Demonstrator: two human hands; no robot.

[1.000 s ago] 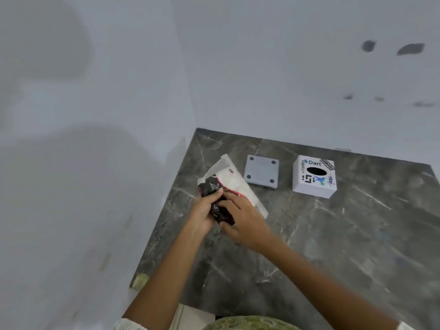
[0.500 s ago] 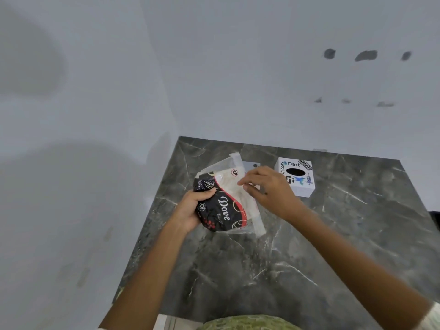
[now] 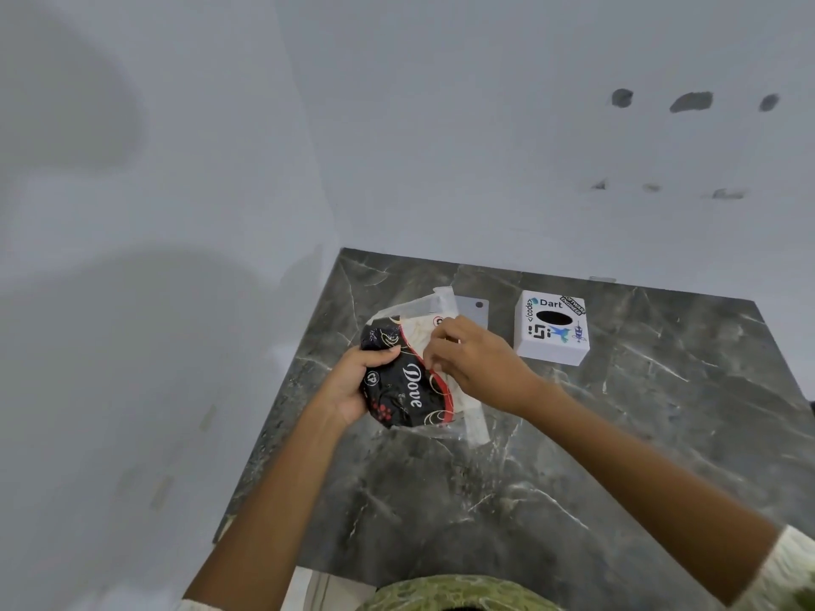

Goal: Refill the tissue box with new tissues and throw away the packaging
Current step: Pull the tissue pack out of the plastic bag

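1. While I watched through the head camera, the left hand was clenched around the black end of the Dove tissue pack, thumb pressed over its top edge, holding it just above the dark marble countertop
2. The right hand lay over the pack's pale, clear-plastic half, its fingertips pinched on the wrapper near the red stripe; I could not tell whether the wrapper had been torn open
3. A clear flap of the wrapper stuck out past the pack at the far end, and another at the near end, by the right wrist
4. The white tissue box sat on the countertop to the right of the pack, apart from both hands, with its dark oval slot facing up and stickers, one reading "Dart", on its top
5. A flat grey plate with a dark dot at its corner lay between the pack and the box, partly hidden behind the wrapper and the right hand
6. The countertop ran into a corner of plain white walls, and the far wall showed a few dark marks
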